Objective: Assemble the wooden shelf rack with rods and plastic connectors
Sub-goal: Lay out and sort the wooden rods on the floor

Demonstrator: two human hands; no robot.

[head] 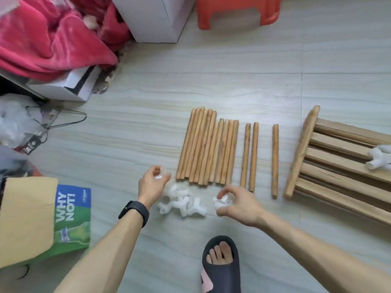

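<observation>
Rods [207, 146]: wooden, flat on the tiled floor [148, 98] ahead of the person; every long axis runs away from the person, near ends by the hands, far ends toward the red stool [237, 11].
Rod count: a tight bundle of about ten (their edges blur together, so the figure is not firm), the left six or so longer than the four beside them; a pair of rods [249, 155] just to the right of the bundle; a single rod [275, 161] apart, further right.
Connector pile [182, 203]: white plastic, heaped on the floor between the two hands, just short of the bundle's near ends; four or five pieces, their arms pointing all ways.
Left hand [153, 183]: fingers curled round a held connector [159, 176], over the pile's left side; a black wristband [134, 212] on the wrist.
Right hand [239, 204]: thumb and fingertips grasp a pinched connector [222, 201], right of the pile.
Shelf panels [330, 166]: slatted wood, stacked flat to the right of the single rod; the end rail lies nearly parallel to the rods, the slats run off rightward out of view; about five slats show.
Spare connector [378, 158]: one, lying on the slats.
Foot: one, in a dark slipper [221, 265], near the bottom edge.
</observation>
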